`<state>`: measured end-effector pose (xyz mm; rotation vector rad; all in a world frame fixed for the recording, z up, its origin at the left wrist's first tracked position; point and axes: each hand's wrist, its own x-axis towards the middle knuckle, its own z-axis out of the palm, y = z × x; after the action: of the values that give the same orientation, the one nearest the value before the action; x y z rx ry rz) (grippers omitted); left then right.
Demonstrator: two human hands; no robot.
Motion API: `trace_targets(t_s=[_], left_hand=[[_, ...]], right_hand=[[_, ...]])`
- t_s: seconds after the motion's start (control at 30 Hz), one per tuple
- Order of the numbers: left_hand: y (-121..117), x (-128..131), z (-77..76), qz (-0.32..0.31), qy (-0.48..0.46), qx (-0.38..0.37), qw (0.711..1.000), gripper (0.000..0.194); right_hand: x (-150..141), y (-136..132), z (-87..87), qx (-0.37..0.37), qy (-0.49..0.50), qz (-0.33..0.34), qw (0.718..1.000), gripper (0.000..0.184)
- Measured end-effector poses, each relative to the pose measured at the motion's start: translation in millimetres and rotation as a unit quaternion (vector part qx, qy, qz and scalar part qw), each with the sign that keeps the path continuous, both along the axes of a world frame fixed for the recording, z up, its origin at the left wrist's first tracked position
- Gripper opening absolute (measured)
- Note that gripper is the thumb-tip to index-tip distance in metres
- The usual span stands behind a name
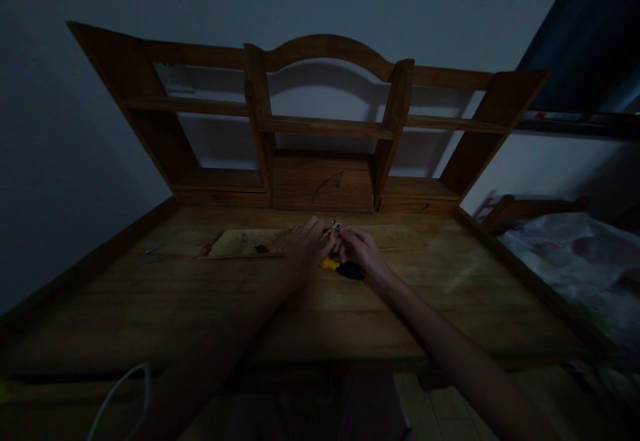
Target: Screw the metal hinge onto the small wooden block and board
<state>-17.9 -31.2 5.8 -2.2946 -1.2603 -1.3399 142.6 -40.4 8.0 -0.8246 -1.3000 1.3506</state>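
From the worn head camera, I see a person bent over a brown wooden worktop (pixel 310 324) in dim light. Both hands are pinched closed around one small silvery piece (pixel 335 226) — the left hand (pixel 307 246) from one side, the right hand (pixel 364 250) fingertip-first from the other. The piece sits between their fingertips, above the middle of the worktop, too small to make out fully. A thin yellowish stick (pixel 325 235) shows by the left fingers. Just below the hands is a yellow-and-black handled object (pixel 351 270); I cannot tell whether the right hand touches it. Behind them lies a long, pale, dark-stained wooden board (pixel 235 244). A brown wooden shelf unit (pixel 320 124) stands along the back — a thin dark curved strand (pixel 327 184) shows against its centre panel.
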Motion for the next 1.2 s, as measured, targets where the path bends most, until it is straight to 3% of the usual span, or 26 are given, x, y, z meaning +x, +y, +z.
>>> trace_targets(t_s=[0.33, 0.5, 0.77, 0.93, 1.2], left_hand=[[1.3, -0.8, -2.0, -0.007, 0.003, -0.001, 1.0, 0.007], [0.4, -0.7, -0.7, -0.009, 0.003, -0.018, 1.0, 0.003], [0.7, -0.7, -0.3, 0.0, 0.004, -0.007, 1.0, 0.004], [0.5, -0.7, -0.9, -0.007, 0.001, -0.013, 1.0, 0.007], [1.9, -1.3, -1.7, -0.003, 0.001, -0.001, 1.0, 0.007]], right_hand=[[0.9, 2.8, -6.2, 0.027, 0.009, -0.005, 1.0, 0.027], [0.5, 2.8, -6.7, 0.017, 0.008, 0.012, 1.0, 0.032], [0.0, 2.6, -6.7, 0.023, 0.003, -0.022, 0.999, 0.033], [0.4, 2.1, -5.4, 0.001, 0.002, 0.002, 1.0, 0.036], [0.3, 2.6, -7.2, 0.029, -0.004, -0.024, 0.999, 0.032]])
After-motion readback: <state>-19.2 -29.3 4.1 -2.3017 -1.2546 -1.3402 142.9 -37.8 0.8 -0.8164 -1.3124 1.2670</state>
